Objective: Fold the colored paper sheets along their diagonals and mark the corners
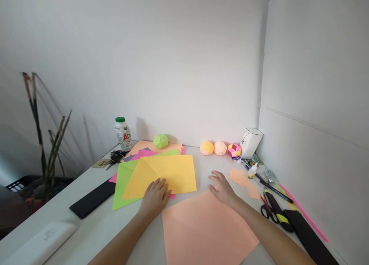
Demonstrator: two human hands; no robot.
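My left hand (156, 194) lies flat with its fingers stretched out on the lower edge of a yellow sheet of paper (173, 172). That sheet rests over a green sheet (119, 190) and other coloured sheets. My right hand (221, 188) hovers at the far edge of a peach sheet of paper (207, 230), fingers apart and slightly curled, with nothing between them. Whether it touches the sheet I cannot tell. The peach sheet lies flat in front of me, partly under my right forearm.
Faceted paper balls, one green (160, 141) and one yellow (206, 148) among them, stand along the wall. At right are peach scraps (240, 177), a glue bottle (252, 170), scissors (269, 212) and a utility knife (278, 211). A white bottle (123, 134) and keys (117, 156) sit at left.
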